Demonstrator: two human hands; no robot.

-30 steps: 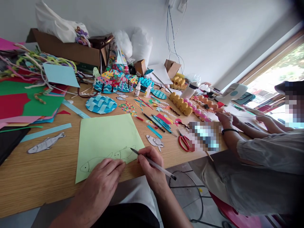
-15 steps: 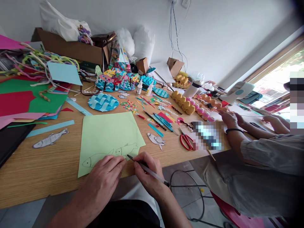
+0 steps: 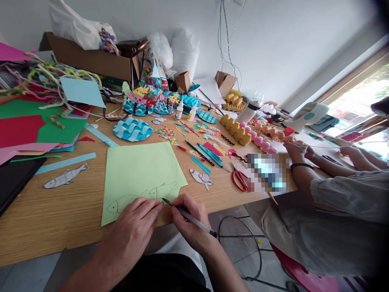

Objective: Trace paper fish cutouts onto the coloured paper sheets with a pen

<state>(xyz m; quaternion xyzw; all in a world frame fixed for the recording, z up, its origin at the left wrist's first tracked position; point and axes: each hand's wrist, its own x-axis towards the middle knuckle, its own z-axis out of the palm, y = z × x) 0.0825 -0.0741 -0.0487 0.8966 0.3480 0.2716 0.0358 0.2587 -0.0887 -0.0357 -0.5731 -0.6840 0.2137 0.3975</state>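
A sheet of light green paper (image 3: 139, 166) lies at the table's front edge, with two fish outlines drawn along its lower part. My left hand (image 3: 135, 223) rests flat on the lower edge, fingers stretched out, covering part of the larger fish drawing (image 3: 117, 206). In my right hand (image 3: 193, 219) is a pen (image 3: 194, 220), its dark tip touching the paper just under the smaller fish drawing (image 3: 164, 190). Grey paper fish cutouts lie on both sides of the sheet: one fish cutout (image 3: 65, 176) to the left and a pair (image 3: 201, 178) to the right.
Red-handled scissors (image 3: 239, 180) and several pencils (image 3: 209, 154) lie right of the sheet. Coloured paper (image 3: 21, 134) is stacked at left. Two glue bottles (image 3: 179, 110) stand behind, near a blue woven paper oval (image 3: 133, 129). At right, another person's hands (image 3: 294, 150) work over the table.
The view has shifted slightly. Both my hands keep nearly the same place on the paper, and the pen tip stays under the smaller fish drawing.
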